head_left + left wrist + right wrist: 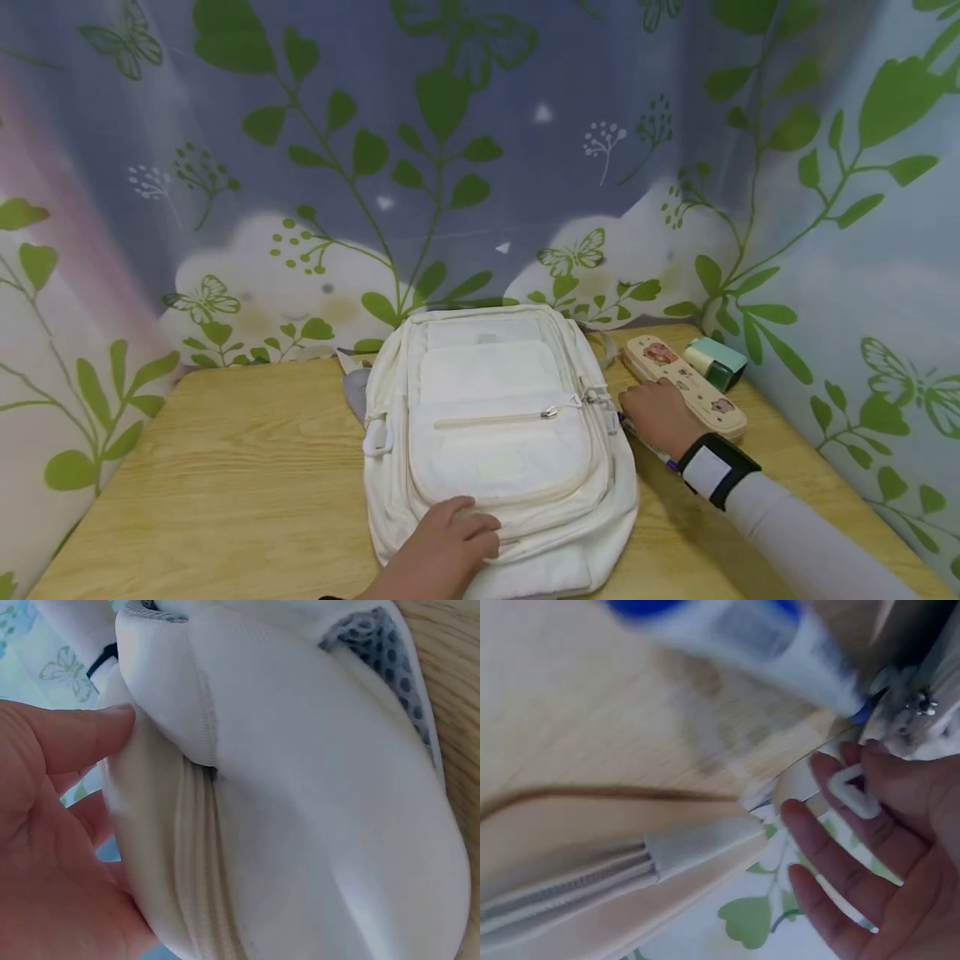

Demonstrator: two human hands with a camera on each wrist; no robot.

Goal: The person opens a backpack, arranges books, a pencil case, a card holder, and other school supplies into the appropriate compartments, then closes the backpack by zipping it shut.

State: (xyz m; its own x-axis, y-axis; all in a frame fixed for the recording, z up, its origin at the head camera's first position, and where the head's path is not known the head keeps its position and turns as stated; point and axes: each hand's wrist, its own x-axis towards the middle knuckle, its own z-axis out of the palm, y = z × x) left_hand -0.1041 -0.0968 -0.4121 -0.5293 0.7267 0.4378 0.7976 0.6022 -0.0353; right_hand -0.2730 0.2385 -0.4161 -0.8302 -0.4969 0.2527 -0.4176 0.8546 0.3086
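A white backpack (498,450) lies on the wooden table with its front pocket facing up. My left hand (450,542) rests on its lower front. The thumb (94,735) touches the fabric near the bottom edge, beside a zipper seam (199,862). At the bag's right side, my right hand (663,417) pinches a zipper pull between thumb and forefinger. Its white triangular ring (855,791) hangs against the fingers in the right wrist view. Close by that hand lies a white and blue tube-like item (757,645), mostly hidden in the head view.
A cream pencil case (682,383) with printed pictures lies right of the backpack. Beyond it stands a small green box (716,362). A leaf-patterned curtain (450,167) hangs behind the table (247,467) and along both sides.
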